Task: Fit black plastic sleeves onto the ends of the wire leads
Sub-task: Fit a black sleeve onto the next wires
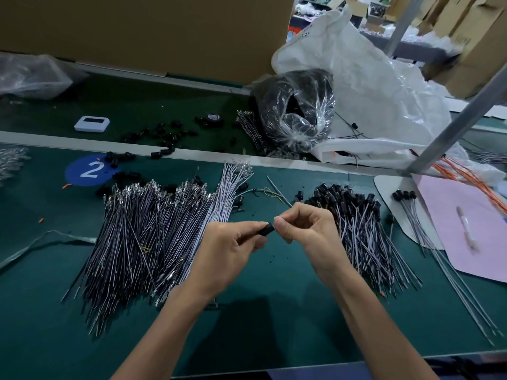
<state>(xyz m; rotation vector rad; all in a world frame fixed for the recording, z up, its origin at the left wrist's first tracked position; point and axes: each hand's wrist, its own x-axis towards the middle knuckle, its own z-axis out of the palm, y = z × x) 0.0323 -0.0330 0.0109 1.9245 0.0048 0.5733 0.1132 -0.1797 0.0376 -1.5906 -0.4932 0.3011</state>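
While the black sleeve [267, 229] is pinched in the left grip [227, 248], just beside the curled fingertips of the right grip [304, 231], the lead should be kept in line with the bore and pushed straight. Whether a lead is grasped by the right grip cannot be told, being hidden by fingers. Bare leads [142, 229] are heaped left of the grips.

place: factory assembly bench — green mat [41, 311] | wire-lead heaps [142, 237] | cardboard cartons [137, 28]

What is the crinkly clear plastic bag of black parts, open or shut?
Open: the crinkly clear plastic bag lies sideways, its mouth gaping toward the camera.
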